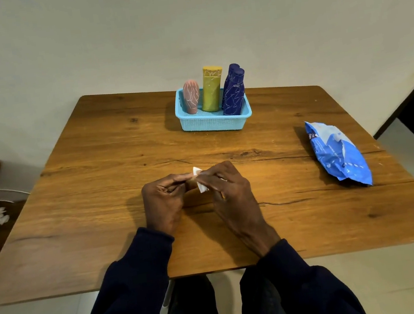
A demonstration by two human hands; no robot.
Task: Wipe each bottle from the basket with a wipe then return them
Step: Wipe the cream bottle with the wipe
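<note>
Wooden table (96, 172), seen from above. Near its front-centre the left hand (164, 200) & right hand (229, 188) meet, each pinching a small folded white wipe (202, 187) btwn thumb & curled fingertips. At the far side a light-blue basket (212, 124) holds, all upright, a pink bottle (191, 96) at left, a yellow bottle (211, 89) mid, and 2 dark blue bottles (234, 91) at right. A blue wipe pack (338, 154) lies at the right, well apart from the hands.
</note>
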